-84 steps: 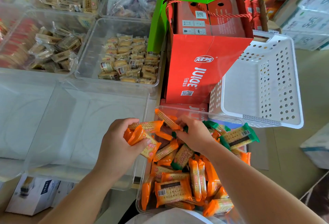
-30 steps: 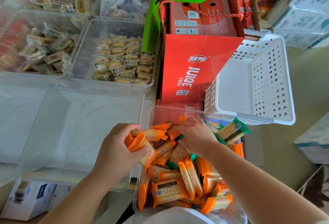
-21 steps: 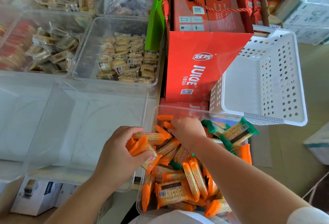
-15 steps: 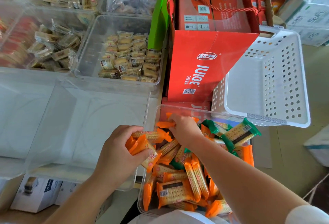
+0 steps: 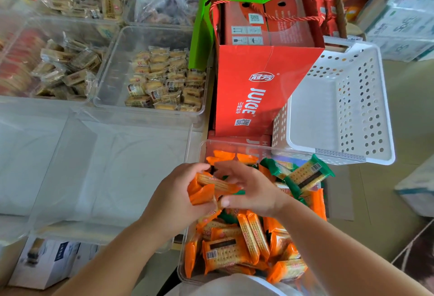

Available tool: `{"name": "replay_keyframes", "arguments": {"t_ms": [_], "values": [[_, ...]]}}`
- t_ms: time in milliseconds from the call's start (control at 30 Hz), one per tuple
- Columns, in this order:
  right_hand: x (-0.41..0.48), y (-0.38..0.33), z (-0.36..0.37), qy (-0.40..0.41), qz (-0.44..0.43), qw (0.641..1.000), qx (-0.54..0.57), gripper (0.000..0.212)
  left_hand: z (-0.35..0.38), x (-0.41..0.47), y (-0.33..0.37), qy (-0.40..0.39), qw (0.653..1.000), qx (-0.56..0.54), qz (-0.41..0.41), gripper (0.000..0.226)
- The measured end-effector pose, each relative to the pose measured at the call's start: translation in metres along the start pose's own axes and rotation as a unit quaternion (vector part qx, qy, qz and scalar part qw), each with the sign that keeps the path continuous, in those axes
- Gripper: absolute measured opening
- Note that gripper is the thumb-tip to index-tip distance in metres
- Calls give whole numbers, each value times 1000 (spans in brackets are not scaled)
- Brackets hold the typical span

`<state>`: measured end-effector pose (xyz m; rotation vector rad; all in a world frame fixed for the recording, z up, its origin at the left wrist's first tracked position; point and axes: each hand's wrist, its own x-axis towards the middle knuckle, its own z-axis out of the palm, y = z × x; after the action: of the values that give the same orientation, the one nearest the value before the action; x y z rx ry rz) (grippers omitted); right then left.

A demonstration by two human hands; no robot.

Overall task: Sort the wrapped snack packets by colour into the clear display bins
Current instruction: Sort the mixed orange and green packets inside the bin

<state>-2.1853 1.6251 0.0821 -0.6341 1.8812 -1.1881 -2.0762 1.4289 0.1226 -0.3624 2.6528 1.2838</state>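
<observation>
Clutching bunched orange packets [image 5: 201, 191], left hand [image 5: 173, 199] sits against right hand [image 5: 254, 192], which pinches one over the bin [image 5: 203, 149].

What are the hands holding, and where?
The left hand grips a bunch of orange packets by their left ends; the right hand pinches the top one's right end.

Near, right of centre: a bin [image 5: 234, 143] heaped with snack packets [image 5: 234, 248]. Just left of it, a second bin [image 5: 112, 173]. Beyond that, a far bin [image 5: 112, 63] of wrapped cakes [image 5: 164, 84], another filled bin [image 5: 77, 30] on its left. Behind the heaped bin, a juice carton [image 5: 253, 89], a perforated basket [image 5: 317, 119] just right of it. Over the heap's far part, left hand [image 5: 173, 197] and right hand [image 5: 253, 190], both on held packets [image 5: 211, 184].
</observation>
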Motion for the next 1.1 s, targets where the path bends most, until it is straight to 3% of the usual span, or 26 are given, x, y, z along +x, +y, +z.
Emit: {"name": "replay_keyframes", "arguments": {"t_ms": [67, 267, 433, 633, 700, 800, 867, 933, 1100], "values": [[-3, -3, 0, -10, -18, 997, -77, 60, 5, 6, 3, -34, 999, 13, 17, 79], [-6, 11, -5, 29, 9, 985, -171, 23, 17, 11, -2, -94, 992, 72, 38, 89], [-1, 18, -3, 125, 15, 968, -217, 19, 17, -10, -9, -4, 996, 91, 0, 70], [17, 8, 29, 70, 35, 982, -170, 36, 0, -34, -12, 72, 995, 76, -3, 53], [25, 9, 38, 97, 52, 971, -214, 42, -3, -37, -13, 78, 995, 63, -11, 54], [36, 12, 37, 194, 18, 934, -300, 26, -5, -37, -14, 68, 996, 50, -23, 54], [41, 15, 30, 242, 22, 924, -296, 35, -5, -37, -15, 56, 997, 49, -29, 55], [43, 14, 27, 228, 54, 924, -302, 46, -6, -37, -17, 49, 997, 52, -35, 55], [50, 19, 38, 185, 45, 932, -308, 27, -7, -36, -21, 54, 996, 60, -34, 51]]}}
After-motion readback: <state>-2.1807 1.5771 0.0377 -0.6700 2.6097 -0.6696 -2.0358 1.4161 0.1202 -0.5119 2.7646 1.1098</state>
